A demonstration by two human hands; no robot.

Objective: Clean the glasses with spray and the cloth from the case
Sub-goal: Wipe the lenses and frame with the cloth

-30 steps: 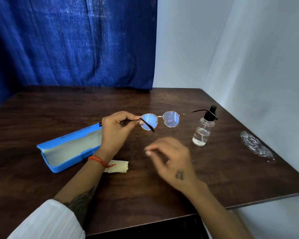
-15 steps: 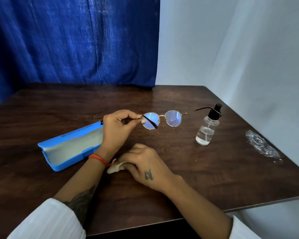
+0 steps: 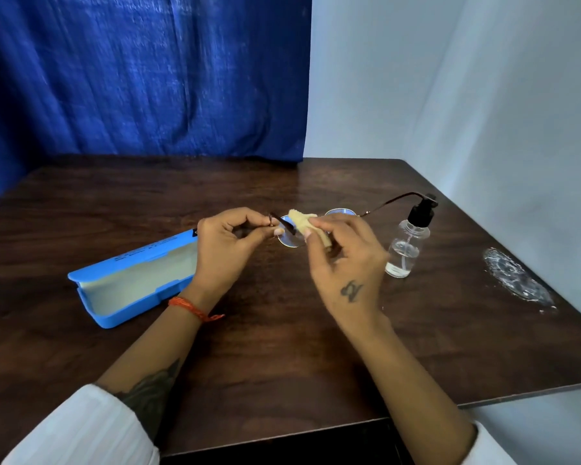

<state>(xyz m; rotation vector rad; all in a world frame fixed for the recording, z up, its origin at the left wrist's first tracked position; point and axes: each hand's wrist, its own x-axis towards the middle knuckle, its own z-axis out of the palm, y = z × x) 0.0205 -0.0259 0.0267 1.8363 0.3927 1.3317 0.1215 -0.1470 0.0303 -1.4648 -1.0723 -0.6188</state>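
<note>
Open blue hard-shell glasses case (image 3: 131,290): dark printed lines run along its lid edge, too small and blurred to read. No other legible text appears.

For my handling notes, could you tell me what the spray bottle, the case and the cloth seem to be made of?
Spray bottle: clear, glossy plastic or glass, liquid showing through, under a black pump. Case: smooth blue shell, probably plastic, with a pale matte lining. Cloth: soft yellowish fabric, bunched in the right hand.
</note>
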